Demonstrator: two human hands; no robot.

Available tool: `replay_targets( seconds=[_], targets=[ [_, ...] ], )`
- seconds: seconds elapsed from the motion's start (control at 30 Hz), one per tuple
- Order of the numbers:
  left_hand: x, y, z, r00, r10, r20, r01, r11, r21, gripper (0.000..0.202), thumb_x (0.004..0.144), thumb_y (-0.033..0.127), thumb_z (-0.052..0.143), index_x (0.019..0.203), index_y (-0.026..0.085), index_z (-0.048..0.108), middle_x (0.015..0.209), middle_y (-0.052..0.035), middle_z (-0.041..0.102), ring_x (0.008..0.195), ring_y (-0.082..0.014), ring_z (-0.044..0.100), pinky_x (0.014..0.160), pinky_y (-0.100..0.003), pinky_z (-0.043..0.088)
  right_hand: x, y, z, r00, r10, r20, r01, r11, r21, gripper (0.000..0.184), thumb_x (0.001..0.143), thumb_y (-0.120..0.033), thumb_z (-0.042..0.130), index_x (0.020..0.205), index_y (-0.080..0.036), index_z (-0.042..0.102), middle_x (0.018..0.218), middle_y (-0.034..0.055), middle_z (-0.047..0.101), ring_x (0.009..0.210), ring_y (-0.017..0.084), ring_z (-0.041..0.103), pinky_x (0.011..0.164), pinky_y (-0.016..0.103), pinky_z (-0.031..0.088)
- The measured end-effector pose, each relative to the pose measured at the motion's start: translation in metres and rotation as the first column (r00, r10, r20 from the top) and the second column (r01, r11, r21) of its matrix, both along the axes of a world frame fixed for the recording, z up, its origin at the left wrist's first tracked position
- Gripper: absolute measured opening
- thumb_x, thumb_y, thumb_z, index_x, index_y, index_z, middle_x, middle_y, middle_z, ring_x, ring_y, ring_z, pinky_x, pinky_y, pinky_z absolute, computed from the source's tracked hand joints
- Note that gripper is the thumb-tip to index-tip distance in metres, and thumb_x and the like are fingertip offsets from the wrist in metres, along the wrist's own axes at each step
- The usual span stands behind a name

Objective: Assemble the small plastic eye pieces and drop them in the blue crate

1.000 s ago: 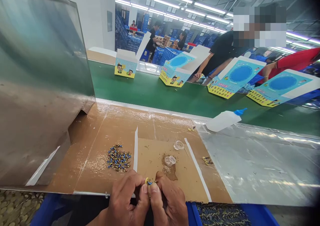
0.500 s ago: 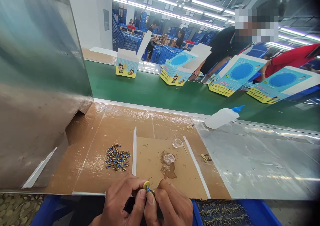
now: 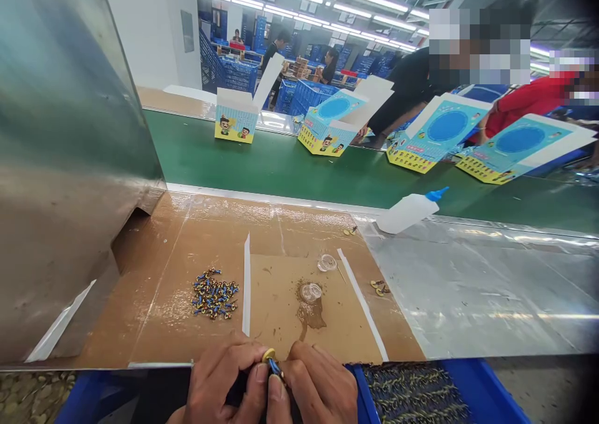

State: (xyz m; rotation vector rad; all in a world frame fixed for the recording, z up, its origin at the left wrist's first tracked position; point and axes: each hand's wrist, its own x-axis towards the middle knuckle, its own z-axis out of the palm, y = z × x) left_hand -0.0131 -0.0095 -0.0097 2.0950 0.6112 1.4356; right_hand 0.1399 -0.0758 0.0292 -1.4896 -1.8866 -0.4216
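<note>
At the front edge of the bench, my left hand [image 3: 227, 377] pinches a small round yellow disc [image 3: 268, 354] between thumb and forefinger. My right hand [image 3: 321, 380] closes its fingertips on a tiny blue figure piece [image 3: 274, 367] that meets the disc; whether the two are joined I cannot tell. Beyond the left hand lies a pile of small blue, brown and yellow figure pieces [image 3: 214, 296]. A clear shallow dish [image 3: 311, 292] sits on a wet brown patch of the cardboard [image 3: 276, 280]. Behind it rests another clear dish [image 3: 326, 262], with a thin stick [image 3: 342, 274] alongside.
A white squeeze bottle [image 3: 406, 213] with a blue tip lies tilted near the green conveyor [image 3: 187, 155]. Several printed boxes [image 3: 234, 124] stand open there. A metal panel [image 3: 70, 162] rises at left. Blue bins [image 3: 477, 386] sit below the bench. Co-workers [image 3: 407, 87] stand across.
The camera view has shifted slightly, so the bench items sit a little left and higher. My hands stay together, and the blue piece is turned a little against the yellow disc.
</note>
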Motion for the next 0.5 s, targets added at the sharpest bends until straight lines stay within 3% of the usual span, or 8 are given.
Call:
replay_targets(
  seconds=[0.17, 0.33, 0.5],
  targets=[
    [0.0, 0.0049, 0.0053, 0.997, -0.077, 0.006, 0.077, 0.997, -0.009, 0.018, 0.099, 0.012, 0.055, 0.113, 0.019, 0.064, 0.083, -0.0043, 0.078, 0.069, -0.0146, 0.076, 0.065, -0.02, 0.062, -0.0015, -0.0006, 0.0017, 1.0, 0.007, 0.029, -0.007, 1.0, 0.012, 0.018, 0.089, -0.01, 0.053, 0.08, -0.025, 0.047, 0.059, -0.0048, 0.043, 0.048, 0.014, 0.039, 0.049, 0.03, 0.03],
    [0.0027, 0.0046, 0.0038, 0.999, 0.004, 0.053, -0.006, 1.0, 0.024, 0.016, 0.102, 0.015, 0.052, 0.109, 0.019, 0.066, 0.079, -0.0042, 0.077, 0.066, -0.0138, 0.075, 0.061, -0.019, 0.061, -0.0052, 0.0024, -0.0009, 1.0, 0.01, 0.022, -0.011, 1.0, 0.015, 0.021, 0.086, -0.009, 0.052, 0.079, -0.026, 0.043, 0.059, -0.0053, 0.042, 0.048, 0.014, 0.038, 0.049, 0.03, 0.029],
    [0.0, 0.0031, 0.0015, 1.0, 0.005, 0.022, -0.006, 0.999, 0.04, 0.019, 0.095, 0.008, 0.057, 0.107, 0.018, 0.067, 0.078, -0.0031, 0.077, 0.068, -0.0129, 0.076, 0.066, -0.017, 0.061, -0.0059, 0.003, -0.0016, 0.999, 0.027, -0.035, -0.028, 1.0, -0.013, 0.022, 0.09, -0.008, 0.051, 0.079, -0.026, 0.042, 0.061, -0.0053, 0.042, 0.048, 0.014, 0.039, 0.048, 0.03, 0.029]
  ],
)
